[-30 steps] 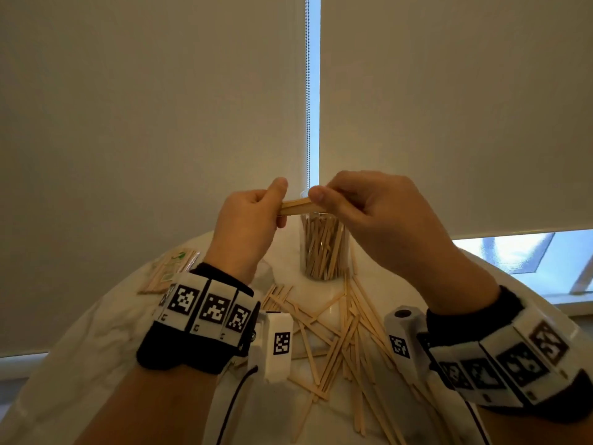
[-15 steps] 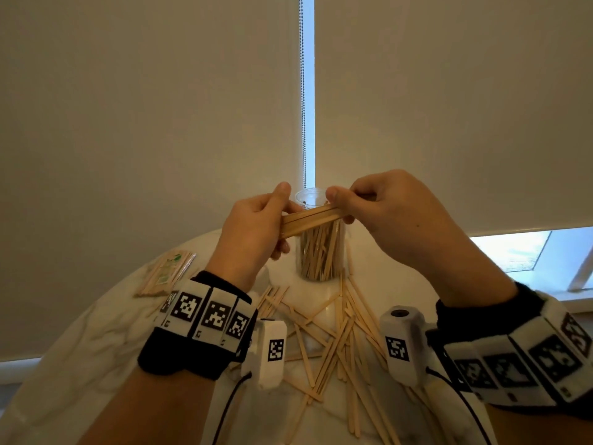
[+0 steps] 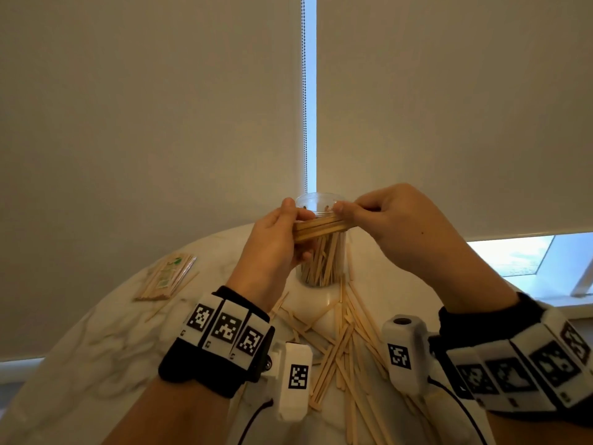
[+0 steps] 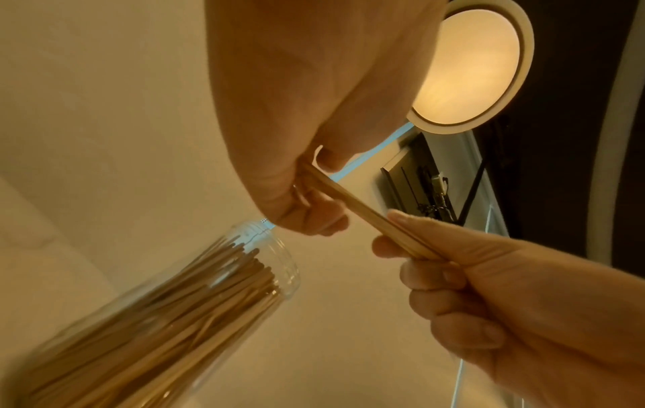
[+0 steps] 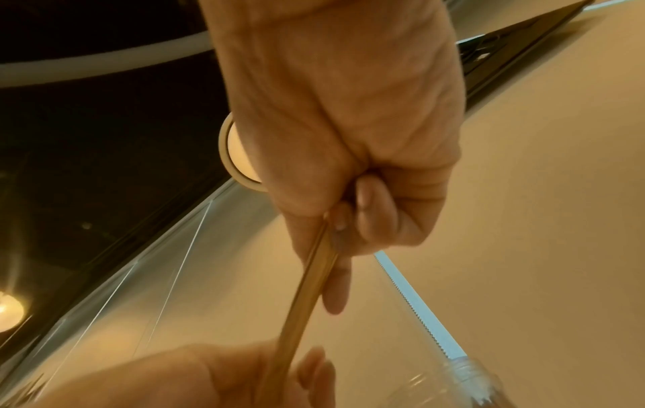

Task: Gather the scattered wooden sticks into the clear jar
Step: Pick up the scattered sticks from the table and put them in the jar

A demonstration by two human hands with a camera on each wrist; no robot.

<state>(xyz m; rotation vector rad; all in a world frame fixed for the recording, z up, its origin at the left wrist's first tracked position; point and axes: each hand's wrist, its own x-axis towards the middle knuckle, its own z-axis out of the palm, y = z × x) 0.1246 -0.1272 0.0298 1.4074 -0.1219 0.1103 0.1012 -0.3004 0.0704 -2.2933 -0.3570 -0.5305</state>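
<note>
A small bundle of wooden sticks lies level in the air just in front of the clear jar. My left hand pinches its left end and my right hand pinches its right end. The jar stands on the round marble table, its mouth open, with several sticks upright inside. In the left wrist view the bundle runs between both hands above the jar. The right wrist view shows the bundle edge on and the jar rim at the bottom. Loose sticks lie scattered before the jar.
A wrapped pack of thin sticks lies at the table's back left. Roller blinds with a bead chain hang close behind the jar. A window sill shows at the right.
Both hands have come down with the bundle, from above the jar's mouth to in front of its upper wall. More of the bundle shows between the hands.
</note>
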